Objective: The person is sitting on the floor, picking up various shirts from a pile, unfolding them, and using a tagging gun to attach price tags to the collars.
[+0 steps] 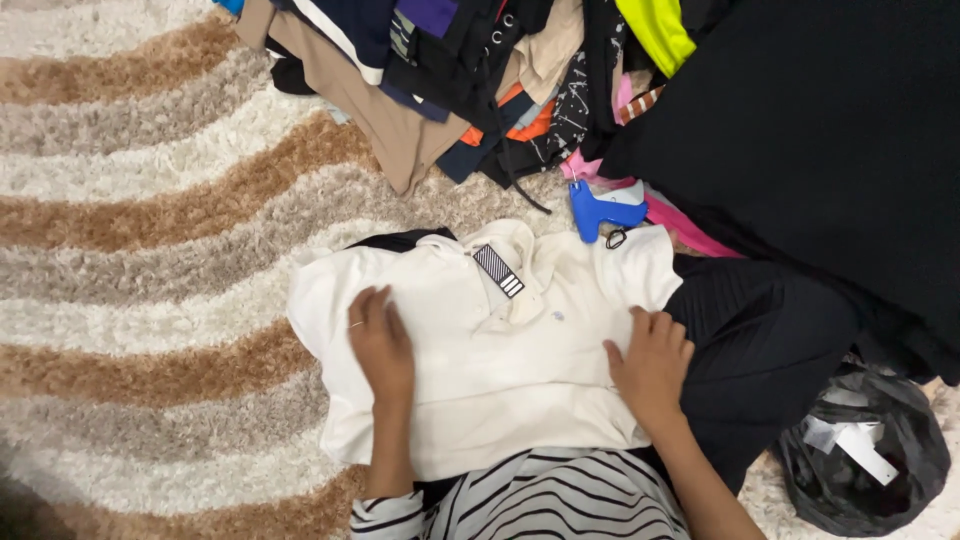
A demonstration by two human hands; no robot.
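A striped sleeve (pixel 520 500) sits closest to the lens, and from it 2 bare hands reach onto a white polo shirt (pixel 480 370) spread over the shaggy striped rug (pixel 150 250) and the person's lap. The left hand (pixel 380 345) lies flat, fingers together, gripping nothing; the right hand (pixel 650 365) presses likewise near the shirt's edge. A striped tag (pixel 498 270) rests at the collar, a blue tagging gun (pixel 600 212) just beyond. The shirt may bunch if either palm drags across the soft pile.
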